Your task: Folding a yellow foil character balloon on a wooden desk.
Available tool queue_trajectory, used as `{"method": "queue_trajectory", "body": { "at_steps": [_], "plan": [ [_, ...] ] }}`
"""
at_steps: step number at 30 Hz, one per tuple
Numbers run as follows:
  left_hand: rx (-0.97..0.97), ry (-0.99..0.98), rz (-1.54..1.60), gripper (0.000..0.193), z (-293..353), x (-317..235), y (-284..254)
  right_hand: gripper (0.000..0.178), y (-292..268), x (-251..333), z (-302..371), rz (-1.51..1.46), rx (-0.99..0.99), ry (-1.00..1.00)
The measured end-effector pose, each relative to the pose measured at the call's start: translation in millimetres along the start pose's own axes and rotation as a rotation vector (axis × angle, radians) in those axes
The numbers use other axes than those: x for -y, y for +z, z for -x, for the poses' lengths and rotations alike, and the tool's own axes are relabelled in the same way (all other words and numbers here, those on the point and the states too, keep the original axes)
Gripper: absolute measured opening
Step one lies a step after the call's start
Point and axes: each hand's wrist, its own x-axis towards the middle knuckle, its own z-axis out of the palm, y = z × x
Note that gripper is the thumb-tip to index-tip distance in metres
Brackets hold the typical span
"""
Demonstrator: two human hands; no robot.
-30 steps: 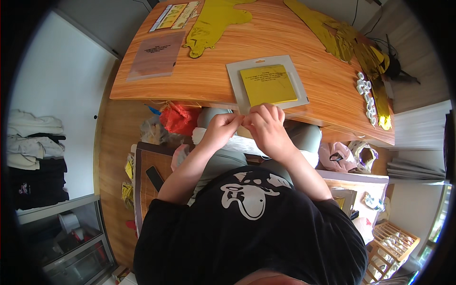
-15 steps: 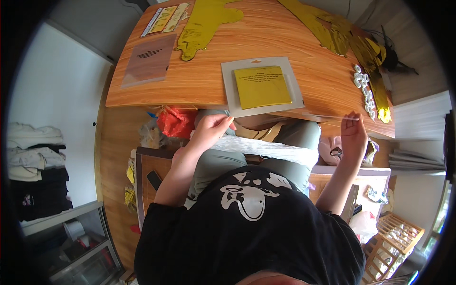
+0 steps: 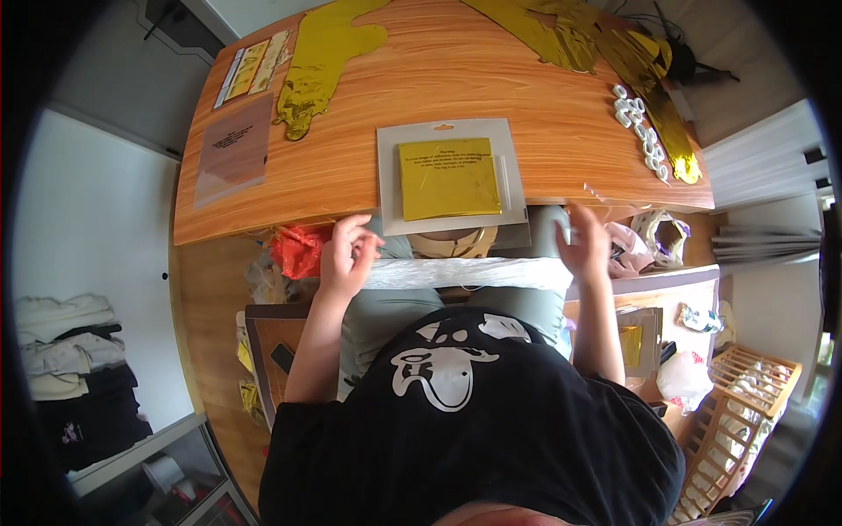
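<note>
At the table's near edge lies a flat clear-and-grey package (image 3: 390, 175) with a hang hole, holding a folded gold foil sheet (image 3: 449, 180). My left hand (image 3: 349, 256) is left of it, fingers loosely curled and apart, with nothing visible in them. My right hand (image 3: 586, 244) is to the package's right, slightly blurred, with its thumb apart from the fingers. Just above it, a thin clear strip (image 3: 596, 193) shows in the air by the table edge, seemingly apart from the fingers. A bundle of white strands (image 3: 465, 274) lies across my lap.
On the wooden table (image 3: 456, 79) are gold foil balloons (image 3: 316, 70), a clear printed bag (image 3: 232, 149), a coloured card (image 3: 250, 70) and several small white rolls (image 3: 640, 127). A red plastic bag (image 3: 298, 252) sits below the left edge. A wooden rack (image 3: 745, 412) stands right.
The clear strip no longer stretches from my right hand along the table edge. Both hands have moved left and lower, their fingers loosened. The view has shifted, so the table things appear further left.
</note>
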Motion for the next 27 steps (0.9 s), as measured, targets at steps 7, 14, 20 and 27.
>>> {"method": "queue_trajectory", "body": {
  "at_steps": [7, 14, 20, 27],
  "plan": [
    [0.207, 0.264, -0.183, 0.06, -25, -12, 14, 0.042, 6, 44, -22, -0.258, 0.316, 0.038],
    [0.218, 0.318, -0.208, 0.046, -41, -32, 6, 0.017, 3, 46, -26, -0.449, 0.322, 0.223],
    [0.111, 0.352, -0.266, 0.038, -40, -28, 11, 0.011, 19, 36, -5, -0.732, 0.21, 0.464],
    [-0.046, 0.181, -0.035, 0.023, -26, -16, 19, 0.008, 23, 42, -1, -0.888, 0.175, 0.638]
  ]
}}
